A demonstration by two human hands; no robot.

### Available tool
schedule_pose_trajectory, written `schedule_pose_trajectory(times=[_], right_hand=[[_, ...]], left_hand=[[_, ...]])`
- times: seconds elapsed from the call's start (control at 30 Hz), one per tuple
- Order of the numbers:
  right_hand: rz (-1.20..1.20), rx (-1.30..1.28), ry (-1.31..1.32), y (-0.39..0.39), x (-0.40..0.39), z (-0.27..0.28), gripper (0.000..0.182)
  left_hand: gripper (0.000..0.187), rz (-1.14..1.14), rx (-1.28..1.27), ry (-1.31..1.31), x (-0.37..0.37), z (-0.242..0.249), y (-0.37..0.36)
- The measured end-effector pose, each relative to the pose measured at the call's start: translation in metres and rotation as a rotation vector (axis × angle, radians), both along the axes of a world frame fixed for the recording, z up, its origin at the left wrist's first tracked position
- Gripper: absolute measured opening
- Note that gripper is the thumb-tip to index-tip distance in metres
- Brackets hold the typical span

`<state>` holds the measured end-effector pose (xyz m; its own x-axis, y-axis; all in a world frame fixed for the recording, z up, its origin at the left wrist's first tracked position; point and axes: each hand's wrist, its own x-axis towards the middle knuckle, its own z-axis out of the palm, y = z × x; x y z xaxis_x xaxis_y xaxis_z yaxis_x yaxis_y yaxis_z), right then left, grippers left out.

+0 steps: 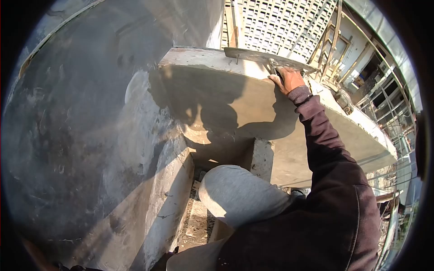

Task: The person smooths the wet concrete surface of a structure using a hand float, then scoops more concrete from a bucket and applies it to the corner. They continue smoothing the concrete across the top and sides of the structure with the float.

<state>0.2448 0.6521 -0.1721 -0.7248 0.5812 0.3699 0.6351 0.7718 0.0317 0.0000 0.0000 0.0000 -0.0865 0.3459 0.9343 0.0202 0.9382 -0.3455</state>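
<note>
My right hand (290, 80) reaches out to the top of the low curved wall (257, 97). Its fingers are closed around the handle of a long, flat plastering trowel (253, 56). The trowel's blade stretches to the left of the hand, over the pale top edge of the wall. Smooth, damp-looking plaster covers the wall's near face, and my shadow falls across it. My left hand does not show.
A tall grey plastered wall (77, 135) rises on the left. Between it and my knee (244, 194) runs a rough ledge (169, 194). A short concrete post (262, 160) stands beyond the knee. Behind are a lattice screen (280, 27) and wooden poles (332, 38).
</note>
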Motion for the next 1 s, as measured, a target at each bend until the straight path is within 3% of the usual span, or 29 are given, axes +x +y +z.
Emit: schedule_pose_trajectory(times=[0.07, 0.1, 0.17, 0.2, 0.27, 0.3, 0.4, 0.47, 0.5, 0.6, 0.7, 0.8, 0.83, 0.93, 0.97, 1.0], right_hand=[[-0.063, 0.148, -0.020, -0.019, -0.007, -0.001, 0.048], [-0.078, 0.153, 0.056, -0.014, 0.001, -0.008, 0.048], [-0.043, 0.248, 0.045, -0.010, 0.011, -0.013, 0.049], [-0.009, 0.309, 0.067, -0.013, 0.018, -0.010, 0.044], [0.100, 0.415, 0.161, -0.026, 0.018, 0.003, 0.034], [0.131, 0.365, 0.202, -0.036, 0.013, 0.009, 0.030], [0.367, 0.268, 0.328, -0.065, -0.011, -0.003, 0.027], [0.506, 0.270, 0.297, -0.053, -0.031, -0.032, 0.025], [0.559, 0.120, 0.283, -0.075, -0.043, -0.026, 0.025], [0.833, 0.179, 0.444, -0.133, -0.081, -0.019, 0.021], [1.020, -0.045, 0.474, -0.206, -0.110, 0.010, 0.023], [1.413, 0.047, 0.375, -0.246, -0.139, 0.011, 0.021], [1.445, -0.047, 0.325, -0.270, -0.138, 0.013, 0.019], [1.788, 0.185, 0.040, -0.314, -0.137, -0.019, 0.021], [1.661, 0.083, -0.445, -0.301, -0.137, -0.052, 0.024], [1.636, -0.019, -0.481, -0.305, -0.134, -0.050, 0.030]], left_hand=[[0.048, -0.189, -0.185, 0.221, -0.032, -0.018, -0.020], [0.048, -0.103, -0.150, 0.194, -0.010, 0.013, 0.004], [0.048, 0.103, -0.020, 0.023, 0.014, 0.012, 0.023], [0.055, 0.105, -0.005, -0.042, 0.019, 0.009, 0.028], [0.052, -0.067, 0.380, -0.378, -0.028, -0.020, -0.046], [0.047, 0.187, 0.148, -0.121, 0.004, -0.013, -0.003], [0.032, 0.037, 0.109, -0.032, 0.028, 0.001, 0.042], [0.033, -0.009, 0.117, -0.003, 0.026, 0.005, 0.039], [0.033, -0.057, 0.142, 0.006, 0.022, 0.003, 0.037], [0.034, -0.153, 0.182, 0.044, 0.021, 0.004, 0.035], [0.038, -0.199, 0.224, 0.023, 0.022, 0.002, 0.036], [0.042, -0.217, 0.224, 0.013, 0.026, 0.002, 0.034], [0.043, -0.224, 0.218, 0.015, 0.028, 0.002, 0.034], [0.050, -0.184, 0.181, -0.049, 0.031, -0.002, 0.031], [0.051, -0.175, 0.164, -0.051, 0.031, -0.002, 0.029], [0.050, -0.210, 0.148, -0.052, 0.034, -0.001, 0.027]])
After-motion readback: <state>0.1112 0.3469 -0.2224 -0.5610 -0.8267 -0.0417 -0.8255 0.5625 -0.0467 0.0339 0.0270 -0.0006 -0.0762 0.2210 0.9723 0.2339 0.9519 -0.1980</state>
